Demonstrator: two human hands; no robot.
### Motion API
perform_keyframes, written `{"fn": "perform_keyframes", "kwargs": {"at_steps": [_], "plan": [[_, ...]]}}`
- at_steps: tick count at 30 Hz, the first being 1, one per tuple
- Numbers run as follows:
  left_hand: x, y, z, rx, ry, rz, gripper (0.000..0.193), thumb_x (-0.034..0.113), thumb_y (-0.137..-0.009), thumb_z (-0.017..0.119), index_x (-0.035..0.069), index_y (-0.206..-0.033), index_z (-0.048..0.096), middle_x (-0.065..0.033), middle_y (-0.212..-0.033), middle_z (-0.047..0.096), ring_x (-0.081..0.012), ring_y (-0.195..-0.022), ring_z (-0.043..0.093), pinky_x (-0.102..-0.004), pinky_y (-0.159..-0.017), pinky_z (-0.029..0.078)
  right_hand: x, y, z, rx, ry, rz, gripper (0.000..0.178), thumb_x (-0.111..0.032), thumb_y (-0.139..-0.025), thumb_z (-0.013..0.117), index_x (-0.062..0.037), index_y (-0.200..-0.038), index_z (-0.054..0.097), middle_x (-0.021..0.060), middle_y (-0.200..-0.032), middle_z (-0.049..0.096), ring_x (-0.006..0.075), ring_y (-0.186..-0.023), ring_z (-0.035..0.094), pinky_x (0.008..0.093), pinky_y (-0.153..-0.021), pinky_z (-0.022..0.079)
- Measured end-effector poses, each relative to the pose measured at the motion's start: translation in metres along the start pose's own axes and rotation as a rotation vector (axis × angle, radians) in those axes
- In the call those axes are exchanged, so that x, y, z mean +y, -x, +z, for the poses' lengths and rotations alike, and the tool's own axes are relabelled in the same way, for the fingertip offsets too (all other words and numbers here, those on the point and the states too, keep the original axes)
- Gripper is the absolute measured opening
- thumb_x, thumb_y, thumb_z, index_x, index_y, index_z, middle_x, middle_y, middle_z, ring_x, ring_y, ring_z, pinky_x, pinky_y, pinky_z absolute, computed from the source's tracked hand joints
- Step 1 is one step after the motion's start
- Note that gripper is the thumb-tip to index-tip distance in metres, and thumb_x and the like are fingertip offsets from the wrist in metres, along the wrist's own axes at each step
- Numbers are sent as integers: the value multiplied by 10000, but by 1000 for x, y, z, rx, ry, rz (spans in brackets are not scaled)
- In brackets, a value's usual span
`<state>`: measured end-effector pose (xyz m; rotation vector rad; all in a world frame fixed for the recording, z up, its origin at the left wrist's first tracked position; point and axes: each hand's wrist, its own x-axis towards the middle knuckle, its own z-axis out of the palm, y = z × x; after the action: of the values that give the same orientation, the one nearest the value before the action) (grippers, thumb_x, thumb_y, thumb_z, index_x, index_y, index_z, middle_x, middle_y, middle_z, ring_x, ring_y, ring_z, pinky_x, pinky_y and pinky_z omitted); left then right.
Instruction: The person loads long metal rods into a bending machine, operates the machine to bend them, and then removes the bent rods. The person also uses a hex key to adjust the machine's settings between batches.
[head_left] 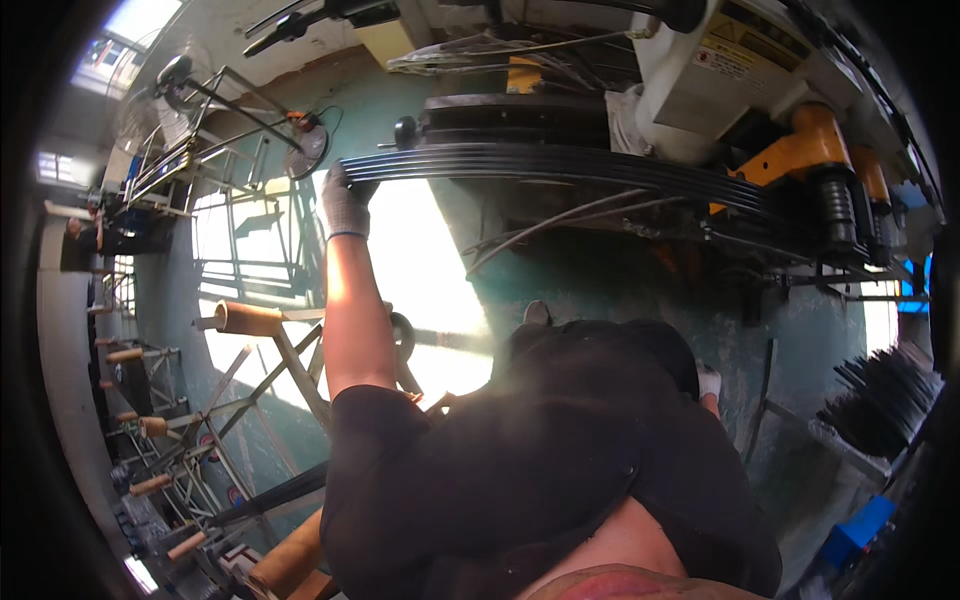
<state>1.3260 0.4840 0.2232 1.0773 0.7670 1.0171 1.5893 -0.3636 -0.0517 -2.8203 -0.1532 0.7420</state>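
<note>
My left hand [346, 204], in a pale knitted glove with a blue cuff edge, is closed round the left end of a row of long black tubes [520, 162]. The tubes run side by side to the right, along the front of a machine, toward an orange clamp-like part [800, 150] with a coil spring. My left arm is stretched out far ahead. Low at my right side hangs my right hand [708, 380], also in a pale glove, partly hidden by my dark clothing. Its fingers do not show clearly.
A pedestal fan [305, 150] stands on the far left floor. Frames with brown rollers [250, 319] fill the left. On the right, a rack holds a bundle of dark bars [880, 400], with a blue box [862, 525] nearer. Thin rods [560, 222] stick out from the machine. A person stands far left.
</note>
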Motion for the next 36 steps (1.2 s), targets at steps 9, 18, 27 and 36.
{"fn": "perform_keyframes", "kwargs": {"at_steps": [9,18,27,36], "plan": [[-4,3,-22,-75,55,-4,360,185,-1151,520,-18,-1442,584,-164,-1366,646,-217,-1160,659,-333,-988,566,-107,59,-69,72,-504,252,422,-392,-949,647,6,-843,737,147,-816,736,263,-748,656,418,-777,513],[16,16,-55,-217,130,-284,535,393,-1129,529,256,-1638,436,-131,-1532,595,-487,-1327,599,-703,-1138,434,-99,39,-34,32,-520,270,447,-404,-1004,675,29,-1017,788,173,-867,765,293,-822,713,415,-812,549],[9,25,-18,45,448,-246,753,583,-1109,457,-11,-1570,489,-253,-1622,485,-469,-1542,378,-680,-1299,253,-144,0,-86,-62,-354,128,423,-409,-993,687,-23,-1123,802,184,-1013,801,378,-969,747,435,-901,551],[-117,132,94,479,467,-496,728,525,-1144,398,-46,-1596,383,-242,-1657,423,-389,-1569,342,-590,-1289,323,-65,-91,-119,-242,-267,253,451,-412,-990,681,-23,-1189,791,199,-1146,788,346,-1109,732,431,-991,540]]}}
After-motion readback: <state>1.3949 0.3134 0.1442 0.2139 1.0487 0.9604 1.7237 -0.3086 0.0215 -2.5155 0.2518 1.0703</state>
